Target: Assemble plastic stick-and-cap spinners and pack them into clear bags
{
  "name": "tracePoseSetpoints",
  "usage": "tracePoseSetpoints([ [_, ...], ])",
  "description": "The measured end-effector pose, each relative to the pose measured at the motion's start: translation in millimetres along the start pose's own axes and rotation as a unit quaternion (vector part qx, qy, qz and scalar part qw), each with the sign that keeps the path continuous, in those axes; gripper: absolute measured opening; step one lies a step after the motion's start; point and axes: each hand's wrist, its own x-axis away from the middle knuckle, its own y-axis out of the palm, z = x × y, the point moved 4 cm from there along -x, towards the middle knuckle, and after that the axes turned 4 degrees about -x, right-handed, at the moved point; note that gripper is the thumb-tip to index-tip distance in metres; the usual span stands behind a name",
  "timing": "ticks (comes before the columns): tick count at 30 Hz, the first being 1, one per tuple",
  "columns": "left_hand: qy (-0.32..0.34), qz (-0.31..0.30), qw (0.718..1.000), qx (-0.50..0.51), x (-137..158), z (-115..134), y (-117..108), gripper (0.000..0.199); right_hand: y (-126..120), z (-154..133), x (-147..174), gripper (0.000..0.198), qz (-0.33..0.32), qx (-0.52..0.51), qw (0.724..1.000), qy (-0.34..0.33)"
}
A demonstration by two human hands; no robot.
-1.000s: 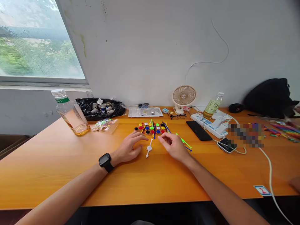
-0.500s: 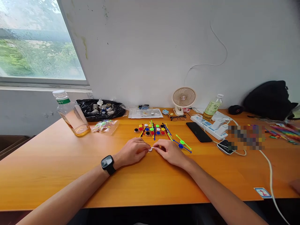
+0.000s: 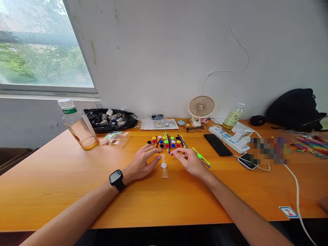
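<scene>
A small white spinner [image 3: 163, 165] lies on the table between my hands. Its arrow is smeared by motion above and below the round hub. My left hand [image 3: 143, 162] is just left of it, thumb and fingers apart, holding nothing. On the other side, my right hand [image 3: 190, 162] hovers with loosely bent fingers, empty and clear of the spinner. Several coloured discs [image 3: 173, 145] stand in rows beyond my fingertips, with coloured plastic arrows [image 3: 168, 145] lying across them. Beside my right hand lie a green spinner [image 3: 200, 155] and a blue arrow [image 3: 206, 165], partly hidden.
A large bottle [image 3: 79, 126] and a clear bag of coloured pieces [image 3: 115, 138] are at left. A black bag [image 3: 94, 128] holds rolls behind them. Toward the right are a fan [image 3: 201, 106], phone [image 3: 217, 144], power strip [image 3: 230, 138], and tea bottle [image 3: 232, 118].
Both hands have let go of the white spinner and drawn apart from it. Its arrow, pinched between my fingers before, is now blurred in a turn.
</scene>
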Motion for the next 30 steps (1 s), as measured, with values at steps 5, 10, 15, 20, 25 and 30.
tracePoseSetpoints([
  [5,-0.023,0.019,1.0,0.004,-1.1,-6.9,-3.5,0.024,-6.3,3.6,-3.9,0.055,0.036,-0.024,0.999,-0.012],
  [10,-0.032,0.036,0.999,0.008,-0.8,-11.2,-3.4,0.021,-4.1,2.4,-3.5,0.052,0.022,-0.027,0.999,-0.006],
  [15,-0.049,0.064,0.997,0.001,1.1,-16.0,-3.5,0.013,-4.0,2.0,-1.9,0.05,0.024,-0.027,0.999,-0.009],
  [20,-0.128,0.135,0.982,-0.018,3.0,-28.5,-10.5,0.012,-5.5,0.6,-1.1,0.051,0.036,-0.023,0.999,-0.033],
  [25,-0.192,0.145,0.97,-0.015,4.3,-42.9,-10.0,0.012,-21.2,-32.0,7.8,0.039,0.095,0.049,0.984,-0.14],
  [30,-0.217,0.14,0.966,0.011,5.8,-50.0,-5.5,0.015,-60.0,-98.1,58.6,0.023,0.24,0.116,0.911,-0.314],
])
